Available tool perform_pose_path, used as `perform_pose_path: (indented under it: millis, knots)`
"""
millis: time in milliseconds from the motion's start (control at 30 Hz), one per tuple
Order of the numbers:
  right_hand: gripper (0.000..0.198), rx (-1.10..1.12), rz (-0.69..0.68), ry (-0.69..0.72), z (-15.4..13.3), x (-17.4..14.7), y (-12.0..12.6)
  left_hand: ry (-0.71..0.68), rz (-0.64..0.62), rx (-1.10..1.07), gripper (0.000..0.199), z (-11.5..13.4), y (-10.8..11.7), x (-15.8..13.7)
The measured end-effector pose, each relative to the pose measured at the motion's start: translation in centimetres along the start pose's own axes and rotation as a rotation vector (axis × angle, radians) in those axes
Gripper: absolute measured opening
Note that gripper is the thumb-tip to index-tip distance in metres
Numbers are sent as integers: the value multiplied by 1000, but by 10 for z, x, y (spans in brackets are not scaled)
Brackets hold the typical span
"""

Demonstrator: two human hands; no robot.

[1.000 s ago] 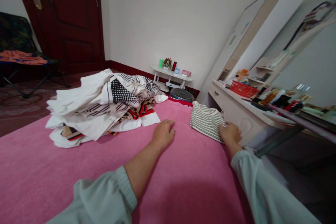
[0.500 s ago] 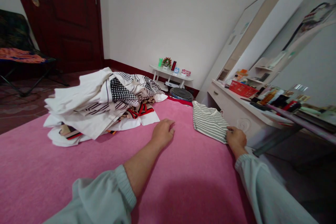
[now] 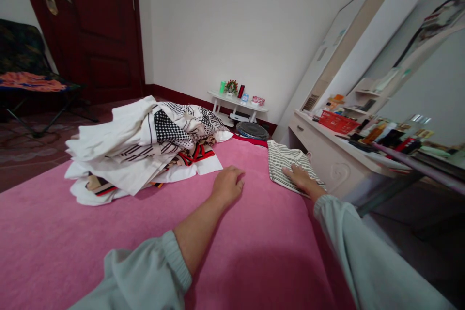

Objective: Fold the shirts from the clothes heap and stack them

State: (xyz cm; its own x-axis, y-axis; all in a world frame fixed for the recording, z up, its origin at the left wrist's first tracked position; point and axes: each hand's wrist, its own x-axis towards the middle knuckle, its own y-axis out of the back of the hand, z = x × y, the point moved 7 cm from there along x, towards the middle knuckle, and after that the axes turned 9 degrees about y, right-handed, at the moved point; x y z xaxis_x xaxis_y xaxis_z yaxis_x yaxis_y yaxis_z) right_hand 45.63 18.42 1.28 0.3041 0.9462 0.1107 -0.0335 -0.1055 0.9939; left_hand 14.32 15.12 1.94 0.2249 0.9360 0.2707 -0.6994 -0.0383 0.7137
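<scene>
A folded striped shirt, white with dark lines, lies at the right edge of the pink bedspread. My right hand rests flat on it, fingers stretched out. My left hand lies on the bedspread with fingers loosely bent and apart, holding nothing. To its left is a heaped pile of clothes, mostly white, with black patterned and red-edged fabric among them.
Along the right side stands a white dressing table with a red basket and several bottles. A low white shelf sits by the far wall. At the left are a folding chair and a dark red door.
My right hand has let go of the shirt's near right corner and moved left onto its top, fingers now flat. My left hand has stayed about where it was.
</scene>
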Motion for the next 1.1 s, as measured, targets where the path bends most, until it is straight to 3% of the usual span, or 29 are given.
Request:
perform_pose_path:
  millis: [133,200,400,567,767,933,1100]
  knots:
    - [72,-30,87,102,-33,-24,3,-17,-24,32,29,2,0,-1]
    - [68,-55,47,152,-47,-37,-4,-44,-42,61,31,4,-1,-3]
    - [69,-59,60,24,-52,-63,-8,-127,-126,246,45,13,-12,-17]
    - [72,-39,46,9,-63,-101,-8,-48,-204,344,60,15,-17,-32]
    - [69,-24,16,38,-77,-155,-3,29,-193,379,68,16,-7,-73]
    - [67,-13,3,56,-90,-190,1,10,-178,390,70,18,9,-114]
    - [61,2,22,130,-96,-211,6,9,-160,381,70,19,18,-133]
